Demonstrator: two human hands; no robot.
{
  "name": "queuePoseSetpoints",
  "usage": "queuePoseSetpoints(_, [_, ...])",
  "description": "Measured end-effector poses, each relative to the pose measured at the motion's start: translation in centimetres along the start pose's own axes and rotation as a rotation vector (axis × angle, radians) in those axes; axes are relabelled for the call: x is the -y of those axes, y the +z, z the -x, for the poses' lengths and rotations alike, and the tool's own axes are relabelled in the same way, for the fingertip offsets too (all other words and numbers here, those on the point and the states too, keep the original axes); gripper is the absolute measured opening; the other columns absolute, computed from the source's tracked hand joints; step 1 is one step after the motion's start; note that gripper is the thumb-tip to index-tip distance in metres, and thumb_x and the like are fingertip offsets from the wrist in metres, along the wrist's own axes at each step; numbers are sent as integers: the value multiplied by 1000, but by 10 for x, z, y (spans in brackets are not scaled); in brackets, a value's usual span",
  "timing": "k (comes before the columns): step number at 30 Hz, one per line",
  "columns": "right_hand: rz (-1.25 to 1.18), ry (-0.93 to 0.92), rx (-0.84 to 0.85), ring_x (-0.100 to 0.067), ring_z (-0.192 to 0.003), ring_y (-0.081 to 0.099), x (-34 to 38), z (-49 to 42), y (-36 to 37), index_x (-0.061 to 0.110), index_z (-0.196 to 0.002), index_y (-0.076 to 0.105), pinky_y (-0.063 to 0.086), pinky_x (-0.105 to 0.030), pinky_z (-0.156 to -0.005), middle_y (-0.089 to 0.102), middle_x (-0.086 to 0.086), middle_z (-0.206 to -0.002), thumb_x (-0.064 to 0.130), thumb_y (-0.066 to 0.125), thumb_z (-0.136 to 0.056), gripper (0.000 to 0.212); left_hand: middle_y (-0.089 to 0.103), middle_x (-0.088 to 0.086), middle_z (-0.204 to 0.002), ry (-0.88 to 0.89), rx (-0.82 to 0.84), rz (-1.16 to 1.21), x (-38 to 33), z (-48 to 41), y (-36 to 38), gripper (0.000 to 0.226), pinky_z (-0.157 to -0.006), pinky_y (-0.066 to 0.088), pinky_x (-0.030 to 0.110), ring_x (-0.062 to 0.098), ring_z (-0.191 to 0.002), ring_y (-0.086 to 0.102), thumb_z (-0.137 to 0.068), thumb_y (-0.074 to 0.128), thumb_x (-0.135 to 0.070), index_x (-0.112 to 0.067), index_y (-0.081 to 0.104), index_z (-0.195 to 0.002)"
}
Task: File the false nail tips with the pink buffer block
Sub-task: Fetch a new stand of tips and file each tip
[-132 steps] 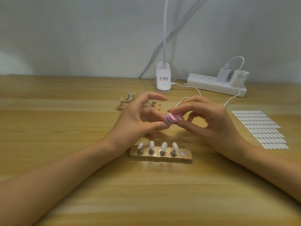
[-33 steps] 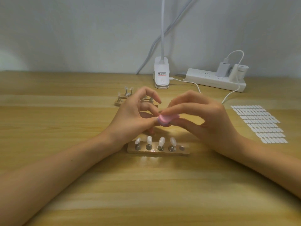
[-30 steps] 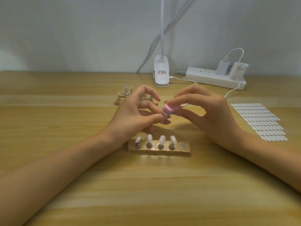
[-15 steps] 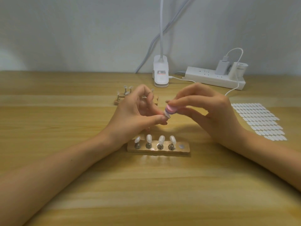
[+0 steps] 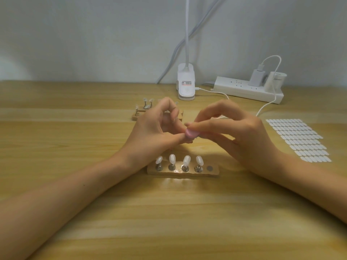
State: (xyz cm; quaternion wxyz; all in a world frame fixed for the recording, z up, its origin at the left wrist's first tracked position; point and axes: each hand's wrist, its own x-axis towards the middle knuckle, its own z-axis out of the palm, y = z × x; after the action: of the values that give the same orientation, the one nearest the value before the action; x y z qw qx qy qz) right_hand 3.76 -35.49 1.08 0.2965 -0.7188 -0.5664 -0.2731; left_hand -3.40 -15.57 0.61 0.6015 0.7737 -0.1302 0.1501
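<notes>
Wooden counter (image 5: 75, 222). Just behind the holder (image 5: 183, 171), the left hand (image 5: 150, 136) curls, its grasp hidden. The right hand (image 5: 244, 136) pinches the pink buffer (image 5: 191, 133), which touches the left thumb. Farther behind the holder, the lamp clip (image 5: 185, 87) has an unreadable label. Four nail tips (image 5: 172, 158) stand on the holder.

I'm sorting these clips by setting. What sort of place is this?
Probably a nail-craft desk at home or in a small studio: nail tips stand on a wooden holder, a sheet of white tabs lies on the table, and a clip lamp sits by a power strip.
</notes>
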Motion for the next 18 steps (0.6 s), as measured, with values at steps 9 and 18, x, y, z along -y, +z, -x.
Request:
queuePoseSetpoints(9, [-15, 46, 0, -23, -91, 65, -1, 0, 1, 5, -105, 77, 54, -38, -81, 66, -11, -99, 7, 72, -89, 17, 74, 16, -76, -12, 2, -15, -1, 1, 0, 46, -68, 54, 22, 27, -79, 76, -79, 78, 8, -13, 38, -84])
queuePoseSetpoints(18, [-77, 202, -28, -18, -91, 64, -6, 2, -3, 8, -108, 75, 53, -26, -83, 65, -9, -100, 19, 66, -90, 23, 77, 7, -80, -50, 17, 26, -1, 1, -1, 43, -60, 52, 18, 23, -76, 77, -79, 81, 0, -14, 41, -86])
